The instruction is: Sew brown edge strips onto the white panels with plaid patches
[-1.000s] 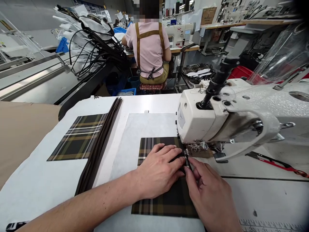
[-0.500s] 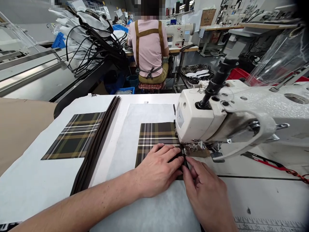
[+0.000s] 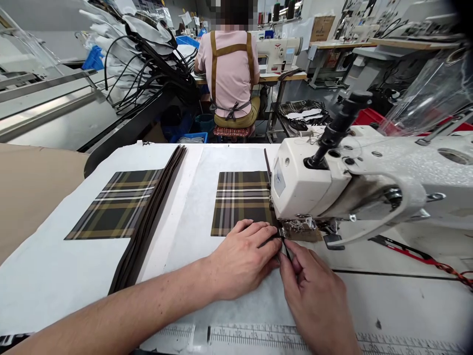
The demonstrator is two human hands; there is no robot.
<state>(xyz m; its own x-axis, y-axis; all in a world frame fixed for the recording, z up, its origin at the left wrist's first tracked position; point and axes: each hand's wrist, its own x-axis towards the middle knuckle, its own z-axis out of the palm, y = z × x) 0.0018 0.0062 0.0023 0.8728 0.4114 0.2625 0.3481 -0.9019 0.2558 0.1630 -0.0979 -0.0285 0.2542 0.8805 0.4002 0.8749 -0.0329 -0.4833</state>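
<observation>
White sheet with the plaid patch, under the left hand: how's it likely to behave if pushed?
The white sheet probably slides, lying flat on a smooth-looking table. It looks thin, so likely light and floppy. The left hand rests on it, so it may buckle there.

Machine head (image 3: 305,182) blocking ahead of right hand (image 3: 318,291), open air over leftmost plaid patch (image 3: 118,204)

the right-hand plaid patch (image 3: 240,199) and its white cloth (image 3: 194,212) lie nearer the far edge of the table (image 3: 399,298) than before; more ruler (image 3: 254,336) shows along the near edge.
</observation>
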